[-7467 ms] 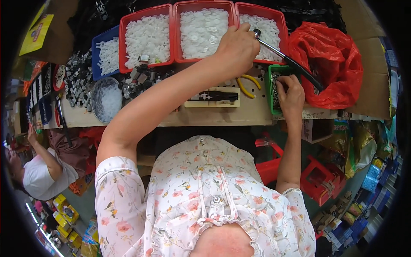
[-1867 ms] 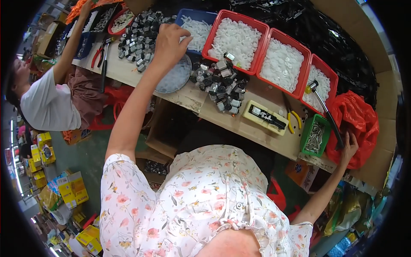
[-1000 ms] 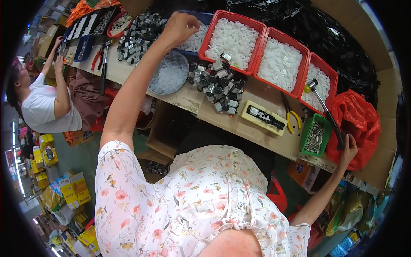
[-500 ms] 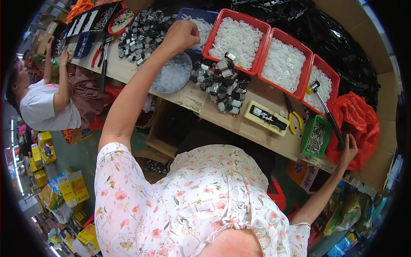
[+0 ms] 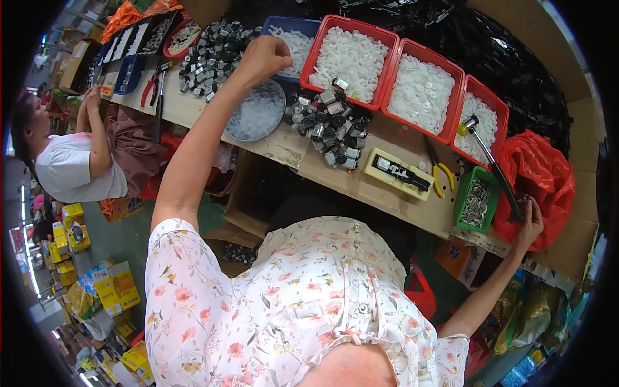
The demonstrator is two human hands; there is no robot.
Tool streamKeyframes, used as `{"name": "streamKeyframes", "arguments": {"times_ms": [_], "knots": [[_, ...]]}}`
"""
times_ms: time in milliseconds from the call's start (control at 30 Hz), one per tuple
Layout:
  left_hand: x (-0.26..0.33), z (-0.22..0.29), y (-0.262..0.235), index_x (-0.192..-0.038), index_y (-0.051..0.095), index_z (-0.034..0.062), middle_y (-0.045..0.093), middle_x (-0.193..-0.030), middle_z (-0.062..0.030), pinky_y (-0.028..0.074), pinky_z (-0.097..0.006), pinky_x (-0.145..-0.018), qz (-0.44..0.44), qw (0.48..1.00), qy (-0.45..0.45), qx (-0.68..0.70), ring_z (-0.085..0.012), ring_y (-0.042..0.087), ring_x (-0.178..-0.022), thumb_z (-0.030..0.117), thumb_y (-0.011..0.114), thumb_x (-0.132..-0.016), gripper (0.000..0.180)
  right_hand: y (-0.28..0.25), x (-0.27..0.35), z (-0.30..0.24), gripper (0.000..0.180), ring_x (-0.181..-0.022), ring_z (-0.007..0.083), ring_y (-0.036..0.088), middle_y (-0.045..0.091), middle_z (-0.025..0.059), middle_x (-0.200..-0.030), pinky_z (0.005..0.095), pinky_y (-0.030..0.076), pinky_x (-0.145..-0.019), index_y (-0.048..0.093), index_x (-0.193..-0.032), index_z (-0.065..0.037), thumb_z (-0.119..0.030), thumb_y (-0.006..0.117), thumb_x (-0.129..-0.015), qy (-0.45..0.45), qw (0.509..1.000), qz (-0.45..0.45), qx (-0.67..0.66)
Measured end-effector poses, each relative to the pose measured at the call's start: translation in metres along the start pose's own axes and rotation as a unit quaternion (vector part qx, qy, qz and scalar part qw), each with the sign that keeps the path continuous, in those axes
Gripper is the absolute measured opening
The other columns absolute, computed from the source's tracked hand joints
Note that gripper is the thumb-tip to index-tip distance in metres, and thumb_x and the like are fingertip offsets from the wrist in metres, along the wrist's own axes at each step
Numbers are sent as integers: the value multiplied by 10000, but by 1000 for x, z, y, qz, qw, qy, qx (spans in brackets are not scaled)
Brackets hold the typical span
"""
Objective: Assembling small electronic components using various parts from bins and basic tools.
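My left hand [image 5: 263, 59] is over the near left edge of a blue bin [image 5: 303, 32] of small translucent pieces, its fingers curled together; whatever they hold is hidden. Below it stands a round metal bowl [image 5: 258, 113] of clear plastic pieces. At the right, my right hand [image 5: 530, 224] has its fingers bent together against a red plastic bag [image 5: 538, 171], beside the handle end of a hammer [image 5: 495, 164]. What its fingertips pinch is too small to make out. The hammer's head rests over a red bin [image 5: 485, 97]. A cream block fixture [image 5: 398, 174] holds a black part.
Small motors lie in two heaps [image 5: 332, 126] [image 5: 216, 55]. Red bins [image 5: 394, 71] of white parts line the back. Pliers [image 5: 443, 180] and a green tray [image 5: 477, 200] of metal pins sit near the front edge. A co-worker [image 5: 80, 158] sits at the left.
My left hand has shifted slightly left at the blue bin. My right hand has moved slightly right, its fingertips now beside the hammer handle. The co-worker's hands have come down and together.
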State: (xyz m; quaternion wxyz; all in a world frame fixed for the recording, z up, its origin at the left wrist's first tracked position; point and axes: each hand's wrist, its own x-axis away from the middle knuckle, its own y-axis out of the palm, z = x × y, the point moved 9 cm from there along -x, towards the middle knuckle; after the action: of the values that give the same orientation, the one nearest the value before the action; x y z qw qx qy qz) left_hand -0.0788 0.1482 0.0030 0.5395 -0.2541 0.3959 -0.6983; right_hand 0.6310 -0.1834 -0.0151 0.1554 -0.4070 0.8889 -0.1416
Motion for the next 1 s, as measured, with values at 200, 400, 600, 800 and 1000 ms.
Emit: {"name": "streamKeyframes", "arguments": {"times_ms": [200, 400, 600, 800, 1000], "knots": [[-1, -27, -4, -935, 684, 3, 660, -774, -17, 474, -254, -623, 5, 983, -33, 180, -81, 589, -696, 88, 733, -819, 152, -8, -4, -15, 274, -971, 111, 664, 716, 78, -1114, 215, 514, -800, 669, -1223, -1, -133, 631, -987, -14, 999, 11, -48], [-6, -35, -10, -1030, 709, 10, 704, -813, -66, 514, -277, -652, 26, 968, -19, 249, -122, 648, -704, 154, 777, -785, 292, 0, -8, -34, 281, -992, 114, 671, 712, 61, -1136, 226, 525, -795, 662, -1239, -8, -126, 630, -986, -20, 998, 20, -55], [-2, -36, -26, -1051, 730, 26, 716, -815, -74, 519, -287, -672, 78, 981, 8, 175, -134, 668, -737, 198, 757, -831, 280, 8, -10, -51, 285, -992, 124, 679, 711, 65, -1142, 226, 532, -793, 657, -1244, -4, -119, 629, -985, -47, 998, -2, -46], [49, 4, -55, -953, 755, 18, 730, -797, -71, 514, -283, -683, 131, 987, 24, 88, -137, 680, -755, 213, 787, -807, 246, 21, 8, -80, 266, -999, 125, 680, 716, 72, -1124, 231, 534, -810, 671, -1221, -1, -124, 625, -990, -72, 997, 16, -12], [91, 7, -32, -902, 756, 15, 734, -864, -89, 497, -298, -707, 105, 993, 35, 47, -179, 670, -801, 158, 788, -800, 179, 49, 18, -114, 246, -950, 122, 673, 724, 81, -1067, 238, 522, -782, 686, -1180, 25, -116, 629, -987, -100, 995, 3, 8]]}}
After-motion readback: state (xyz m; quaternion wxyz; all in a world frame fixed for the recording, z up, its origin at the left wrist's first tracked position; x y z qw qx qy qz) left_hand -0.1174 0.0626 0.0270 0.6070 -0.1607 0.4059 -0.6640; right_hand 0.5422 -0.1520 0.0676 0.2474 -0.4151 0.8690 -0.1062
